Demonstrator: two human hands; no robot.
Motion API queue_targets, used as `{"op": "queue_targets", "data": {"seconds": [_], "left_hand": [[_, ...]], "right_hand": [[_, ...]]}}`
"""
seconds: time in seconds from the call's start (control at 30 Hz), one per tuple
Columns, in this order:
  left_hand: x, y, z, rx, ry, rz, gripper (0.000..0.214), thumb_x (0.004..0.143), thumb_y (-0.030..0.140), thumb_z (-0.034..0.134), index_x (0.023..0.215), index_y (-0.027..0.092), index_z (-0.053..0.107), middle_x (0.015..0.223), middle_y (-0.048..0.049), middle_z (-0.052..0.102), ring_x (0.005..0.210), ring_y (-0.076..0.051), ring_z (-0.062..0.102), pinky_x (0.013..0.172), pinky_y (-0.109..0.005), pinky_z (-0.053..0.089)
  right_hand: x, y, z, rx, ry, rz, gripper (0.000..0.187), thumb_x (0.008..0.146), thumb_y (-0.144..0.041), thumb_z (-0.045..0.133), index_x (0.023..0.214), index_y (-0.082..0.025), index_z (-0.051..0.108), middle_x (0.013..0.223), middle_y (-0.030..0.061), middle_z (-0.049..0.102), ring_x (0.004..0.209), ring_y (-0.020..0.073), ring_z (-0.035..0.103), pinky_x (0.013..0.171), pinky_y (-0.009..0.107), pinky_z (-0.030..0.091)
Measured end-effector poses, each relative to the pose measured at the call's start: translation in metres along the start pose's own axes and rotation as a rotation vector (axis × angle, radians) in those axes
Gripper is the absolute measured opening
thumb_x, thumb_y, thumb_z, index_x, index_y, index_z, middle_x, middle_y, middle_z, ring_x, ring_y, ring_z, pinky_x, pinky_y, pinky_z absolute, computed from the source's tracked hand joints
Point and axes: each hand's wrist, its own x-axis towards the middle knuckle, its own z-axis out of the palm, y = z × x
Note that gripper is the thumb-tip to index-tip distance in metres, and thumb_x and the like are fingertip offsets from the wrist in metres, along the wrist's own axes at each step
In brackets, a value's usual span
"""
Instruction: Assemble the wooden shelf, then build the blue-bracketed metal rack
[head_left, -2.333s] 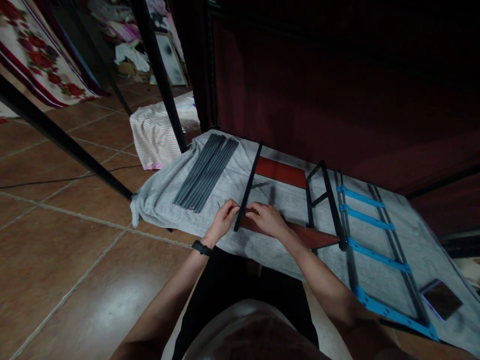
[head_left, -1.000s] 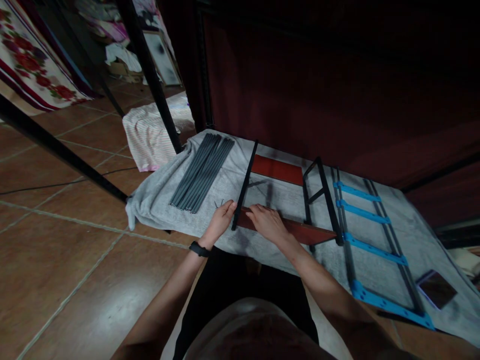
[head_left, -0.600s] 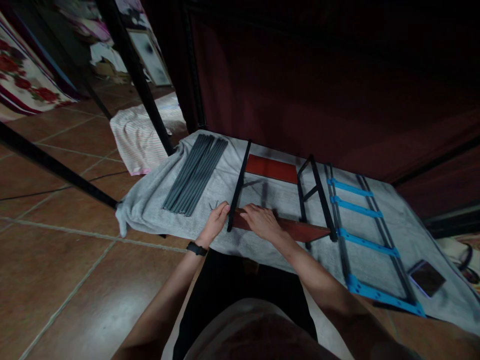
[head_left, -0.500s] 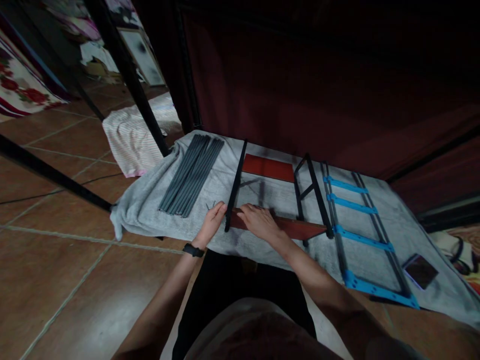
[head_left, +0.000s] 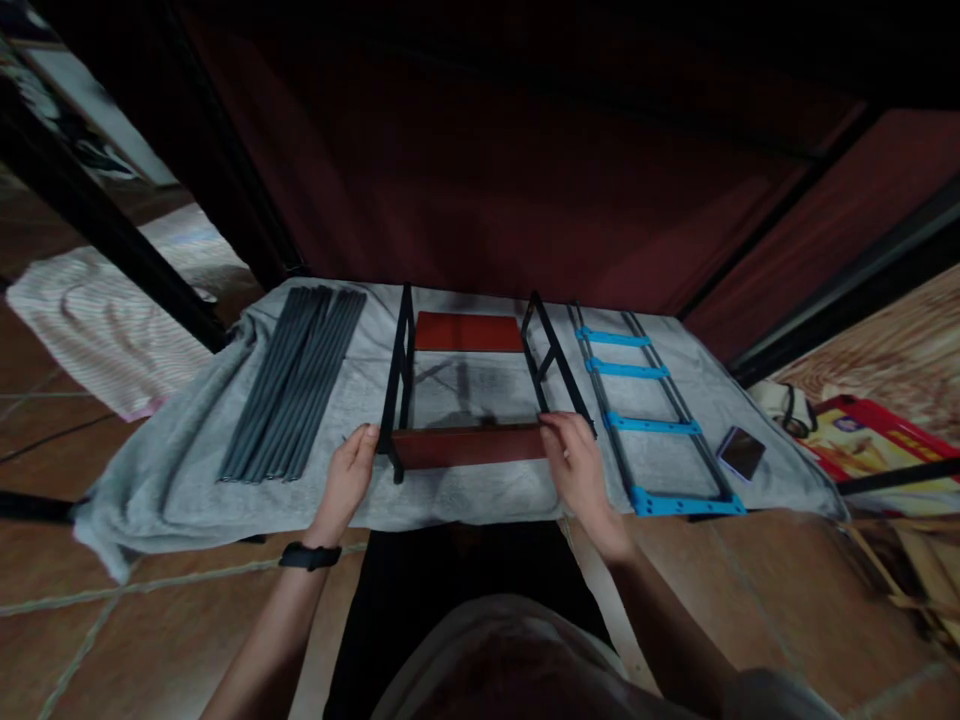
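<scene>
A small shelf frame lies on a grey towel point(head_left: 187, 470): two reddish-brown boards point(head_left: 465, 445) joined by black metal side bars point(head_left: 395, 385). My left hand point(head_left: 349, 480) rests against the frame's left black bar at the near board's end, fingers together and fairly straight. My right hand point(head_left: 577, 465) is at the near board's right end, fingers curled around the right black bar. A black watch point(head_left: 310, 556) is on my left wrist.
A bundle of grey rods point(head_left: 289, 395) lies on the towel's left. A black-and-blue ladder-like frame point(head_left: 652, 420) lies to the right, with a phone point(head_left: 740, 452) beyond it. Black bed-frame posts point(head_left: 112, 240) stand at left. A striped cloth point(head_left: 97, 330) lies on the tile floor.
My right hand slid from the near board's left part to its right end. The left hand stayed at the left bar. The view swung right, and the frame now looks square to me.
</scene>
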Motion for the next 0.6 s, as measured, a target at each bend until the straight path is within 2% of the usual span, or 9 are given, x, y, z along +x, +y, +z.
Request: {"op": "queue_targets", "data": {"seconds": [0.07, 0.13, 0.23, 0.3, 0.37, 0.5, 0.6], "left_hand": [[0.0, -0.001, 0.001, 0.005, 0.013, 0.013, 0.043, 0.095, 0.057, 0.042, 0.068, 0.022, 0.039, 0.065, 0.003, 0.039, 0.064, -0.015, 0.04, 0.062, -0.028, 0.034], [0.0, -0.003, 0.002, 0.003, 0.02, 0.024, 0.044, 0.095, 0.057, 0.041, 0.068, 0.023, 0.038, 0.065, 0.0031, 0.038, 0.064, -0.015, 0.039, 0.061, -0.028, 0.034], [0.001, -0.005, 0.002, 0.02, 0.019, 0.039, 0.043, 0.096, 0.056, 0.041, 0.069, 0.022, 0.04, 0.066, 0.0028, 0.04, 0.065, -0.015, 0.042, 0.063, -0.028, 0.036], [0.001, -0.006, 0.001, 0.043, 0.013, 0.042, 0.042, 0.096, 0.055, 0.041, 0.069, 0.022, 0.041, 0.067, 0.0026, 0.042, 0.066, -0.016, 0.043, 0.063, -0.027, 0.037], [0.002, -0.006, 0.001, 0.051, 0.004, 0.046, 0.041, 0.096, 0.054, 0.041, 0.07, 0.022, 0.041, 0.067, 0.0027, 0.042, 0.066, -0.016, 0.043, 0.063, -0.027, 0.037], [0.003, -0.007, 0.0, 0.05, -0.005, 0.061, 0.039, 0.096, 0.051, 0.041, 0.07, 0.022, 0.041, 0.067, 0.003, 0.041, 0.066, -0.015, 0.042, 0.063, -0.026, 0.037], [0.002, -0.006, 0.0, 0.052, -0.001, 0.048, 0.038, 0.096, 0.051, 0.041, 0.071, 0.022, 0.041, 0.068, 0.003, 0.041, 0.066, -0.015, 0.042, 0.063, -0.026, 0.037]], "right_hand": [[-0.001, 0.037, -0.023, -0.031, 0.152, 0.137, 0.035, 0.1, -0.041, 0.04, 0.113, -0.02, 0.065, 0.109, 0.012, 0.065, 0.107, 0.0246, 0.06, 0.097, 0.043, 0.048], [-0.001, 0.072, -0.037, -0.04, 0.224, 0.29, 0.039, 0.096, -0.048, 0.043, 0.109, -0.018, 0.065, 0.107, 0.0132, 0.065, 0.103, 0.0259, 0.06, 0.093, 0.044, 0.049], [-0.004, 0.109, -0.042, 0.134, 0.094, 0.47, 0.048, 0.09, -0.059, 0.046, 0.106, -0.017, 0.065, 0.097, 0.0106, 0.068, 0.087, 0.0235, 0.063, 0.081, 0.04, 0.052], [-0.005, 0.119, -0.038, 0.268, 0.004, 0.509, 0.055, 0.085, -0.066, 0.047, 0.105, -0.018, 0.065, 0.091, 0.0078, 0.069, 0.075, 0.0201, 0.062, 0.072, 0.036, 0.053], [-0.005, 0.123, -0.032, 0.348, -0.009, 0.505, 0.059, 0.082, -0.07, 0.048, 0.104, -0.018, 0.065, 0.089, 0.0062, 0.068, 0.068, 0.0179, 0.06, 0.067, 0.034, 0.052], [-0.001, 0.126, -0.027, 0.441, -0.017, 0.501, 0.056, 0.077, -0.072, 0.054, 0.098, -0.02, 0.062, 0.085, 0.0034, 0.065, 0.067, 0.0169, 0.058, 0.066, 0.033, 0.052], [0.004, 0.131, -0.028, 0.436, -0.069, 0.464, 0.047, 0.08, -0.068, 0.053, 0.09, -0.023, 0.057, 0.078, 0.0008, 0.059, 0.07, 0.0176, 0.056, 0.069, 0.032, 0.052]]}}
